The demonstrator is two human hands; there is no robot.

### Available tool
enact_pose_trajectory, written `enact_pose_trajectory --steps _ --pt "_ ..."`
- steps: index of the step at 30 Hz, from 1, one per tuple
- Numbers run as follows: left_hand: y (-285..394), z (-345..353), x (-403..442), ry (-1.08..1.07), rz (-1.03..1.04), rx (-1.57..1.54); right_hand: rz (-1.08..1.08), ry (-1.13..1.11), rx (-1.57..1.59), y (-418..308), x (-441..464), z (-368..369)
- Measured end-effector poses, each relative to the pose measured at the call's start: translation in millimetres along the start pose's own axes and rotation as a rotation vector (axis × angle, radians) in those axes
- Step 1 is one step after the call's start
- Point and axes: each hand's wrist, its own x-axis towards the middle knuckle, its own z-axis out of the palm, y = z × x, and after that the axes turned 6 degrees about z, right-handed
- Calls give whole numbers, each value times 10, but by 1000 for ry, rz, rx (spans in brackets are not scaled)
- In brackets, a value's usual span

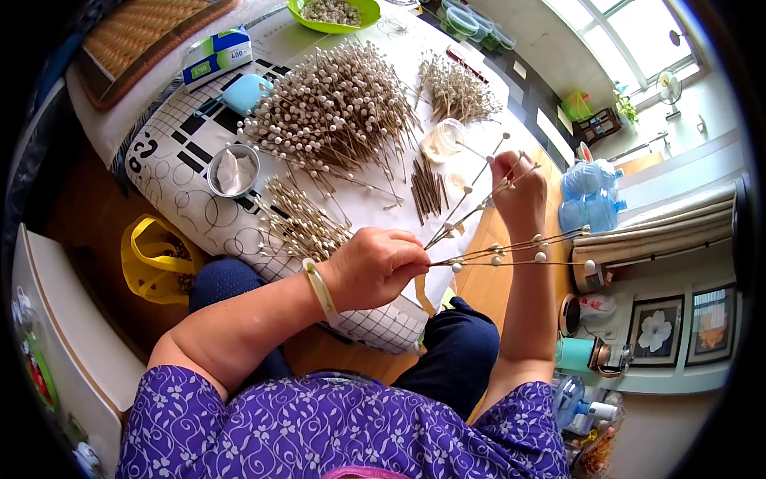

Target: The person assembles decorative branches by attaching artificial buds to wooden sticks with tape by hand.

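Observation:
My left hand (pixel 371 267), with a pale bangle at the wrist, pinches the lower ends of several thin brown stems of a white-berry branch (pixel 496 260). The stems fan out to the right, dotted with white beads. Higher up, my right hand (pixel 520 191) has its fingers closed around the upper part of one stem. Beyond my left hand lies a bundle of stems with small pale buds (pixel 299 219). Short brown sticks (pixel 428 191) and a small tub of cream-coloured stuff (pixel 441 142) are between the hands and the large pile of white-berry stems (pixel 335 104).
On the table are a smaller bundle of stems (pixel 459 89), a metal cup with white tissue (pixel 234 170), a light-blue case (pixel 247 93), a tissue pack (pixel 217 57) and a green bowl of white beads (pixel 335 14). A yellow bag (pixel 155 267) stands on the floor at left.

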Motion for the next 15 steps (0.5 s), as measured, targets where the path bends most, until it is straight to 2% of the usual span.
enact_pose_trajectory --steps 3,4,6,7,11,15 --pt "-18 -14 -8 2 -20 26 240 22 383 -155 -425 -57" --pt "-27 -13 -10 4 -26 38 360 -34 592 -129 -604 -39" --pt "-16 -23 -4 32 -72 -3 450 50 805 -286 -839 -91" --pt "-16 -22 -8 41 -103 -6 473 -16 889 -264 -956 -81" --pt "-37 -32 1 74 -142 -4 554 -29 963 -358 -1160 -127" --pt "-42 -16 11 99 -234 -61 431 -82 908 -457 -1131 -141"
